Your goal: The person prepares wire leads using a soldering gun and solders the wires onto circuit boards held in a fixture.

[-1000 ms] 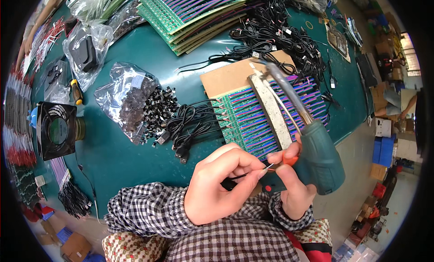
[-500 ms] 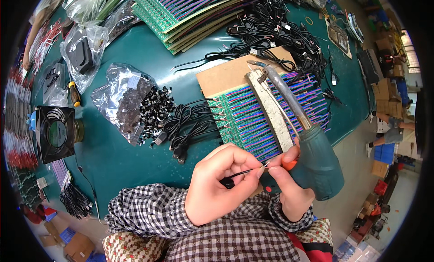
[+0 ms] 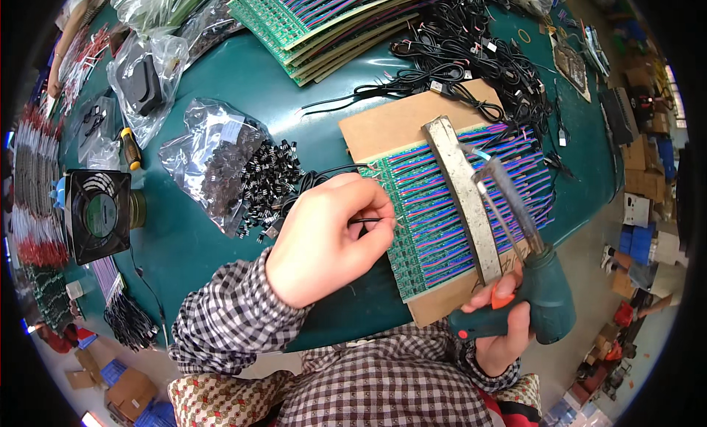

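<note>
Just beyond the left hand's (image 3: 324, 232) fingertips: green circuit board (image 3: 401, 256), left edge. Thumb and index pinch a thin black cable (image 3: 366, 220), its end at that edge, contact unclear. Step seems to be lining up cable end with board; best to pinch near the tip, hold it flat and steady, fingers clear of the iron's tip. Left forearm slants in from lower left, back of hand up. Right of those fingers, right hand (image 3: 509, 331) grips a green soldering gun (image 3: 554, 298), fingers by its orange trigger (image 3: 503, 302), barrel angled up-left over the board. Farther left: loose black connectors (image 3: 274, 178).
</note>
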